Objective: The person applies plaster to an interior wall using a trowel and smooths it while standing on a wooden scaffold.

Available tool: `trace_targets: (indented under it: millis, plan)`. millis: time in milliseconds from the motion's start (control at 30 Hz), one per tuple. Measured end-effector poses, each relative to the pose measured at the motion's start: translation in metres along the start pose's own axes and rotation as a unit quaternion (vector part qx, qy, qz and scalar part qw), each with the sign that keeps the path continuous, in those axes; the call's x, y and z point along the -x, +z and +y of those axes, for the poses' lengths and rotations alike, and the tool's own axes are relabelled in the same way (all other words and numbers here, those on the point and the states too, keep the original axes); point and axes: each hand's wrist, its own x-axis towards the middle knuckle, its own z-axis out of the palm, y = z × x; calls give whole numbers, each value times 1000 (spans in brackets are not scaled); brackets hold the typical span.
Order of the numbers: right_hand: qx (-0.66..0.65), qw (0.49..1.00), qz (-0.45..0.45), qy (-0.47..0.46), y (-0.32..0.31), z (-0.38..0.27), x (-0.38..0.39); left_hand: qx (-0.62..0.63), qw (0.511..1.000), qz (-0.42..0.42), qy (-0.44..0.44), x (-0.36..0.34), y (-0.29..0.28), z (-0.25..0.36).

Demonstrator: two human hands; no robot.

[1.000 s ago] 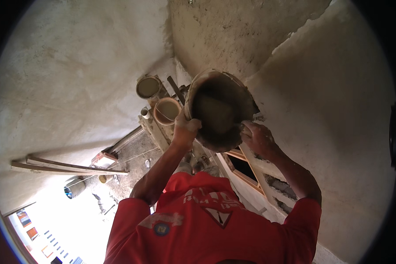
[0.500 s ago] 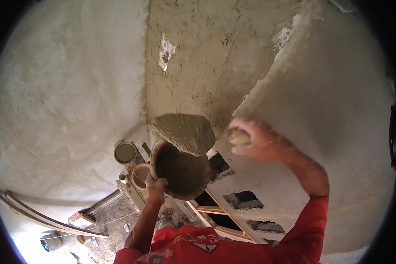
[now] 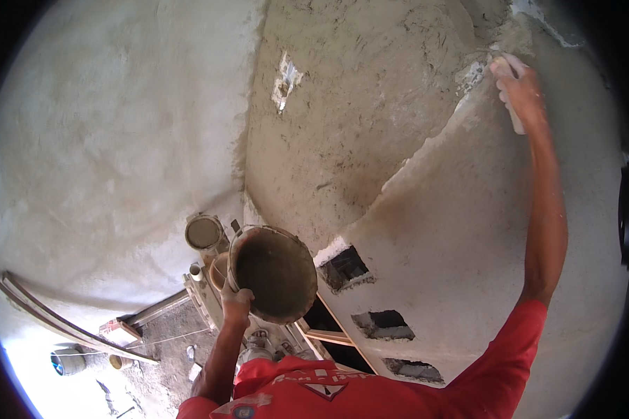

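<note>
My left hand (image 3: 236, 306) grips the near-left rim of a round mortar bucket (image 3: 313, 279), which is tilted so that its dark inside shows. High at the upper right, my right hand (image 3: 521, 87) is closed round the pale handle of a trowel (image 3: 517, 123), with the arm stretched up. The trowel is at the wall, by a ragged plaster edge with a whitish patch (image 3: 474, 75). Its blade is hard to tell from the grey-brown plaster. Damp, rough plaster (image 3: 349, 119) covers the middle of the wall, with a pale torn hole (image 3: 284, 82) at its left.
Beside the bucket stand a smaller grey-filled pail (image 3: 204, 232), an orange-brown tub (image 3: 219, 271) and a small white cup (image 3: 196, 271) on planks. Several dark openings (image 3: 383, 325) break the wall at right. Curved wooden strips (image 3: 56, 314) reach across the lower left. My feet are on planks far below.
My right hand has swung up and right from beside the bucket to the wall. The mortar-loaded trowel blade no longer shows over the bucket, which has shifted slightly left.
</note>
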Motion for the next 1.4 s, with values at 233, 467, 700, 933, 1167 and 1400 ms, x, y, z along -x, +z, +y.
trace_targets:
  millis: [233,467,700,933,1167,1400]
  plan:
    - [-112,888,-445,-25,66,1,158,-28,999,-8,-17,3,1,-8]
    - [236,769,-70,-590,164,58,297,3,991,-115,62,2,55,31]
    - [58,838,-421,-342,237,133,384,5,987,-159,-19,-4,78,31]
    - [-88,860,-487,-123,215,84,398,-10,983,-181,-34,-7,71,38]
    - [-83,879,-455,-115,190,86,371,-1,982,-188,-23,-10,73,39]
    - [-42,904,-411,-112,106,26,271,13,990,-138,-19,-1,63,30]
